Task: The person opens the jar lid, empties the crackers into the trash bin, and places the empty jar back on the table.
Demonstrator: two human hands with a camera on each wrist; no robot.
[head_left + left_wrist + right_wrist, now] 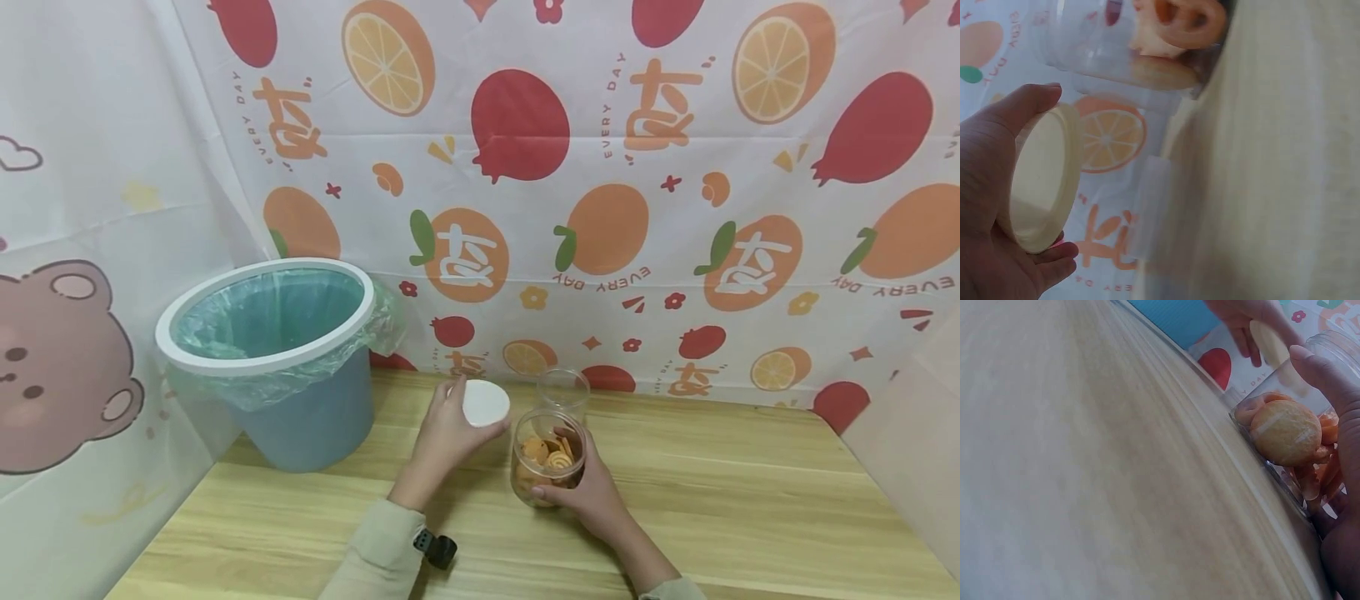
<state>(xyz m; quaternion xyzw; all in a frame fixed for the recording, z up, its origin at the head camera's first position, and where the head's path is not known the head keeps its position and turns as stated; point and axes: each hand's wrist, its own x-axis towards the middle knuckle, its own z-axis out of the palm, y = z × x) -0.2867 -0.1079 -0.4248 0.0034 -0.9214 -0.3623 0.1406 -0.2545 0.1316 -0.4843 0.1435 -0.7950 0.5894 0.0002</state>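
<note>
In the head view my left hand (444,429) grips a round white lid (487,404) by its edge, raised beside a clear jar (519,477). The left wrist view shows the lid's hollow side (1038,181), with the thumb and fingers at opposite edges. My right hand (596,492) is wrapped around the jar, thumb on the near side. The jar stands upright on the table with its mouth uncovered. Inside are several biscuits (558,460), some round, some twisted; a round golden biscuit (1286,432) presses against the wall in the right wrist view.
Another clear container (562,385) stands right behind the jar. At the left of the wooden table (720,492), a blue bin (315,425) with a white rim holds a green plastic liner (300,308). A fruit-printed cloth (525,200) hangs along the back edge.
</note>
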